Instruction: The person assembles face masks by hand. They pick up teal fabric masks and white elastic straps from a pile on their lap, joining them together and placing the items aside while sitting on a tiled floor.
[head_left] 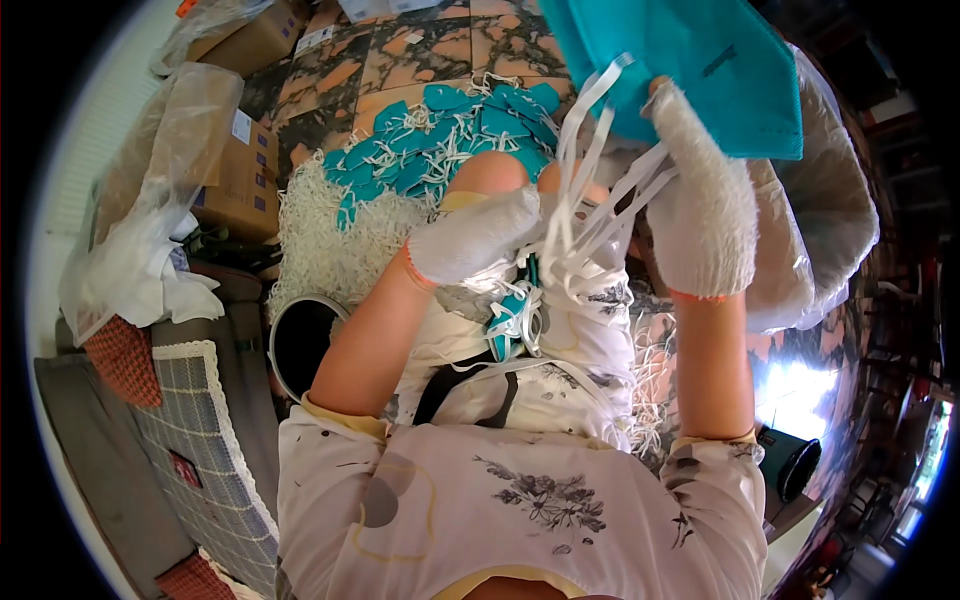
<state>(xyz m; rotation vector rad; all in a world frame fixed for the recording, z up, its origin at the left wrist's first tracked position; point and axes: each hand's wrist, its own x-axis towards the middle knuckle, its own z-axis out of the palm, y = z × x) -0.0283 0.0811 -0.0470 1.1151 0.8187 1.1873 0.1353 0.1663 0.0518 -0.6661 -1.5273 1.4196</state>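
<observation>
My right hand (pixel 705 200), in a white knitted glove with orange edging, grips a flat teal face mask (pixel 730 90) raised close to the camera. White elastic straps (pixel 575 170) hang in loose loops from the mask, over my knees. To their left, my left hand (pixel 470 240), gloved the same way, has its fingers pressed together. Whether anything is pinched in those fingers is hidden. On my lap lies another teal piece with white straps (pixel 508 318). Beyond my knees spreads a heap of teal masks (pixel 410 150) with tangled white straps.
Loose white strapping (pixel 325 235) is piled on the patterned tile floor (pixel 420 50), left of my legs. A round dark bin (pixel 305 345) stands by my left elbow. Cardboard boxes (pixel 240 180) and a sofa (pixel 110 460) line the left. A clear plastic bag (pixel 835 200) stands right.
</observation>
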